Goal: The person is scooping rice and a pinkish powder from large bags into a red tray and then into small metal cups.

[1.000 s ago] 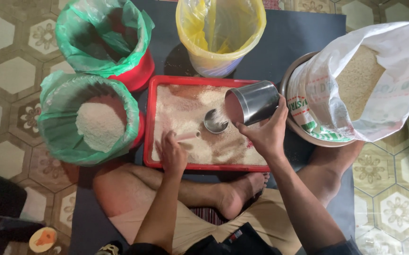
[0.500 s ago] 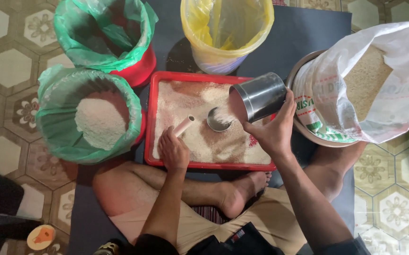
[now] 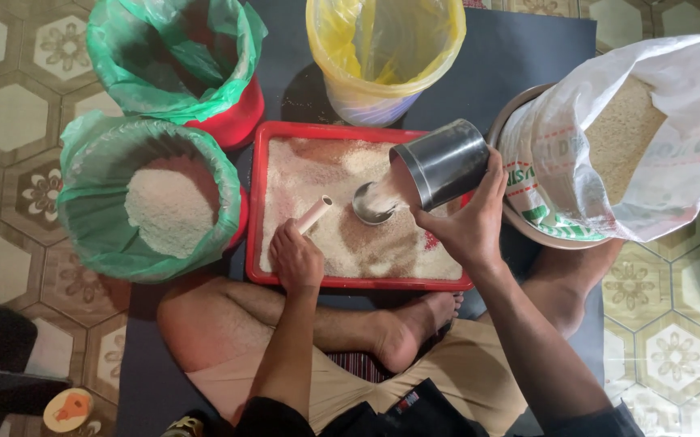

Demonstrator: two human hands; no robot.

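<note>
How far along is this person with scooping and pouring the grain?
Done: grain already covers the red tray, and one green-lined bucket holds a heap.

In hand: the right hand tips a steel cup, pouring grain into a small metal bowl; the left hand holds a pale tube.

Left: the white sack holds plenty; the yellow-lined bucket and the other green-lined bucket look empty.

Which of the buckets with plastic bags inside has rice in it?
The green-lined bucket nearest the left hand holds a heap of rice. The other green-lined bucket shows none, and neither does the yellow-lined bucket.
</note>
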